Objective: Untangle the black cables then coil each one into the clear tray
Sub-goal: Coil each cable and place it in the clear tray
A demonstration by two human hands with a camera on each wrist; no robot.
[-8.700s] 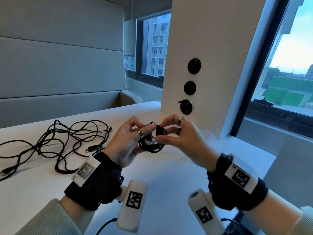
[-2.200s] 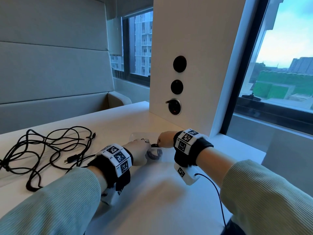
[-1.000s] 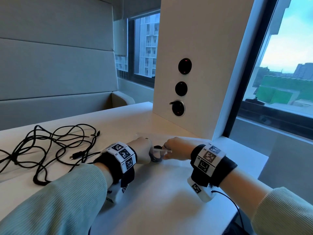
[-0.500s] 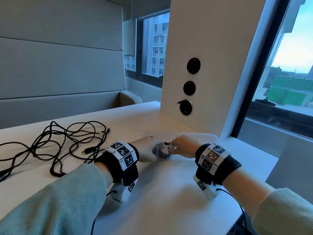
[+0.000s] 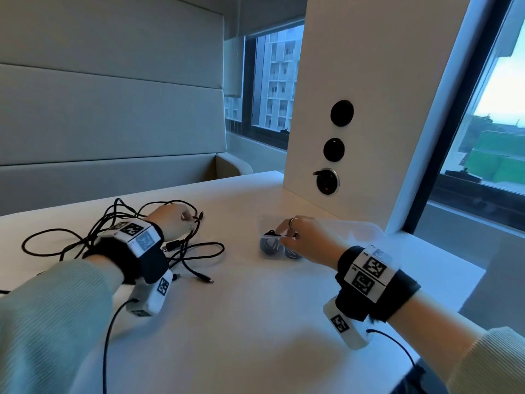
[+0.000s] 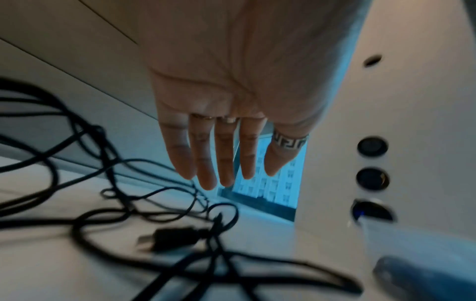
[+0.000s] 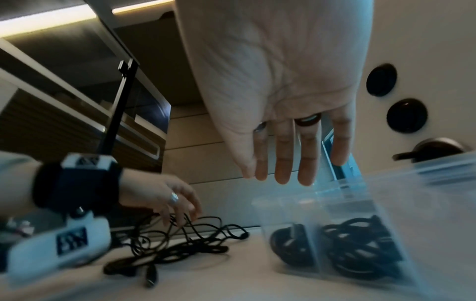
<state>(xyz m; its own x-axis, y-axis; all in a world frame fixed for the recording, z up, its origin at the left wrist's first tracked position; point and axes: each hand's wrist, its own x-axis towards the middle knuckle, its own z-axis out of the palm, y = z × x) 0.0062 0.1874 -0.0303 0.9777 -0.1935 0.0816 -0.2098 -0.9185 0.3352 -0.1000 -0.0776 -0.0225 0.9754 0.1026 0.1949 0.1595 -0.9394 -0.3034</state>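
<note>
A tangle of black cables [image 5: 172, 246] lies on the white table at the left. My left hand [image 5: 184, 217] hovers over its far side with straight fingers [image 6: 226, 163] and holds nothing; in the right wrist view its fingertips reach the cables [image 7: 180, 248]. A USB plug [image 6: 175, 237] lies under the palm. The clear tray [image 5: 355, 231] stands by the white pillar. Two coiled black cables [image 7: 291, 244] [image 7: 360, 246] lie in neighbouring compartments at its near left end. My right hand [image 5: 284, 233] is open just above that end, its fingers [image 7: 283, 158] straight and free.
A white pillar [image 5: 312, 137] with three round black sockets [image 5: 327, 182] rises right behind the tray. The table's right edge [image 5: 480, 274] runs close beside the tray, with a window beyond. A padded bench wall [image 5: 113, 123] backs the table.
My left hand has left the tray and moved left over the tangle. The coil both hands held at the tray now lies inside it, and my right hand has let go.
</note>
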